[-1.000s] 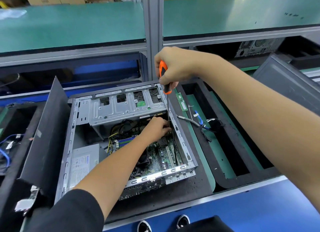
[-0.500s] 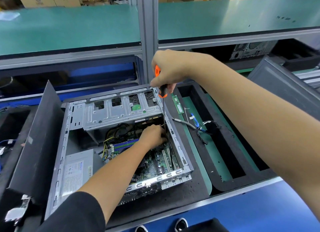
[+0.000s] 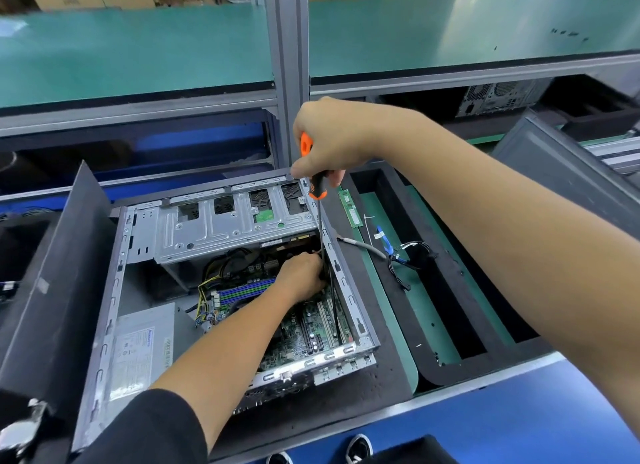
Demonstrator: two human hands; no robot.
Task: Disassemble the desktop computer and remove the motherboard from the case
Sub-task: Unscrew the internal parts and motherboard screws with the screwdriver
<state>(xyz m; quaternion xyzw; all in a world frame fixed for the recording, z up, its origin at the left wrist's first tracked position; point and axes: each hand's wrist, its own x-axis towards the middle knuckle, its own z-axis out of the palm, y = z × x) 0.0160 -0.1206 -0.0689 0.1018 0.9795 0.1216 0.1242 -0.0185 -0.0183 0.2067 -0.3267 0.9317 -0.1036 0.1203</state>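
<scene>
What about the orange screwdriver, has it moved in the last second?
No. The screwdriver still stands over the case's far right corner in the right hand; only the view shifted.

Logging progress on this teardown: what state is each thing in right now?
Computer case: on its side, open.
Motherboard: still inside.
Screwdriver: upright, shaft reaching into the case.
Right hand: grips the screwdriver handle.
Left hand: inside the case, at the shaft's lower end.
Memory stick: out, on the tray.
</scene>
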